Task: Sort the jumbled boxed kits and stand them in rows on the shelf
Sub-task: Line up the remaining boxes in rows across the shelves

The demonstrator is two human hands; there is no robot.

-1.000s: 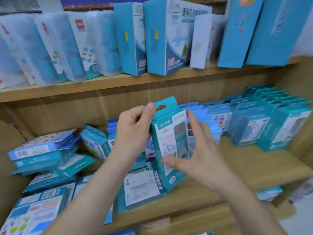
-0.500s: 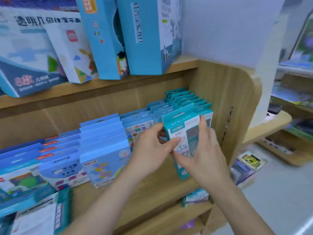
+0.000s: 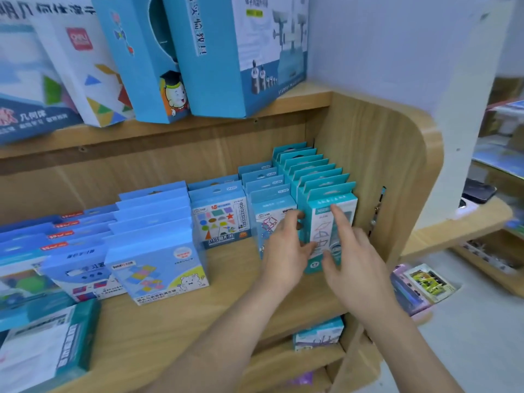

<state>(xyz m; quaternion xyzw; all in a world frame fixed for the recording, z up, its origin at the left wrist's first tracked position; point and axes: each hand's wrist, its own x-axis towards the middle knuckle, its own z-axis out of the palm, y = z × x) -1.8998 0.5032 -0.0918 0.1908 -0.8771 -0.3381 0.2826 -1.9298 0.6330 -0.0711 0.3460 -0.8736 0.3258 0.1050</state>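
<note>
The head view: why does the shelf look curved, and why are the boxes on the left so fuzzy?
Head view: the wide lens bows the shelf edge; the blue boxes at far left are smeared, the teal kit near centre sharper; light is soft, no harsh glare.

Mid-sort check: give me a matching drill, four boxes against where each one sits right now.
Boxes:
1 line-figure kit
2 bear box
3 graduate-mascot box
4 flat teal box

Places:
A on the upper shelf
B front of the rightmost row
C lying down at the left front corner
D front of a light-blue row

Pairs: 1-B, 2-D, 3-A, 4-C
</note>
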